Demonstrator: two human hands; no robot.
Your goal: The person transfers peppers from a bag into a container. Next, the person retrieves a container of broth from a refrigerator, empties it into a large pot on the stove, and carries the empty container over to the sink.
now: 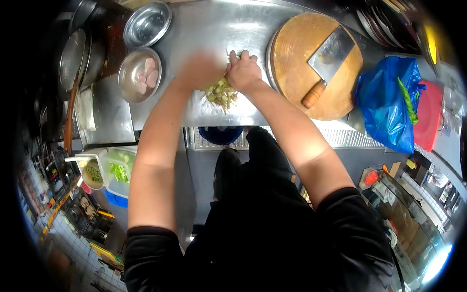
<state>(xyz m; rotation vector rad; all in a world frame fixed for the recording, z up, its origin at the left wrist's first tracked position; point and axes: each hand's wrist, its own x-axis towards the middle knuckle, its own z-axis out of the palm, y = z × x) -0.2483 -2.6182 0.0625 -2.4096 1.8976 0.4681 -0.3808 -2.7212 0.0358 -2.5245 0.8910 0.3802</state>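
Note:
A small heap of green and yellowish vegetable scraps (221,95) lies on the steel counter (209,29), close to its front edge. At the right of the heap, my right hand (243,73) rests palm down, its fingers slightly apart and pointing away from me. Some greenish bits show beside those fingers. My left hand (199,69) is over the upper left of the heap, smeared by motion, so its fingers cannot be made out. A cleaver (333,56) with a wooden handle lies on the round wooden chopping board (292,63) to the right.
On the left stand a metal bowl with pale meat pieces (147,78) and another metal bowl (147,24). Right of the board are a blue plastic bag (386,102) and a green chili pepper (407,100). Below the counter's edge sits a blue container (221,135). Vegetable tubs (116,170) stand lower left.

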